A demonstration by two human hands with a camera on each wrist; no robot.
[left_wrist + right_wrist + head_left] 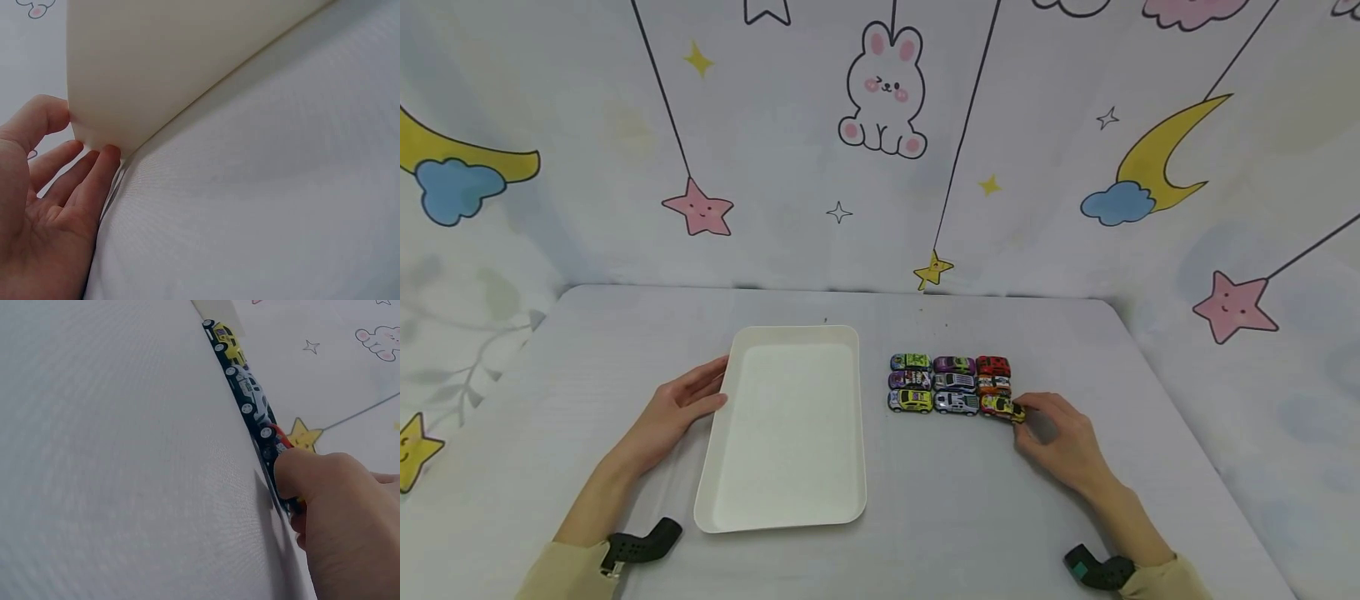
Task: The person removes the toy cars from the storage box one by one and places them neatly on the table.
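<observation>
In the head view, the left hand [673, 417] touches the left side of a white rectangular tray [855, 433] with its thumb and fingertips. The left wrist view shows these fingers, fairly straight, against the tray's outer wall [156, 62]. To the right of the tray, several small toy cars stand close together in a block of three rows. My right hand [1067, 442] pinches a yellow, red and black toy car [1002, 408] at the block's near right corner. This car sits slightly askew, and in the right wrist view the thumb and fingers hide much of it.
Beside the held car stand a silver toy car [957, 403] and a yellow one [910, 402]. A red toy car [993, 366] is at the far right corner of the block. White cloth [940, 500] covers the table, and a printed backdrop [790, 125] rises behind it.
</observation>
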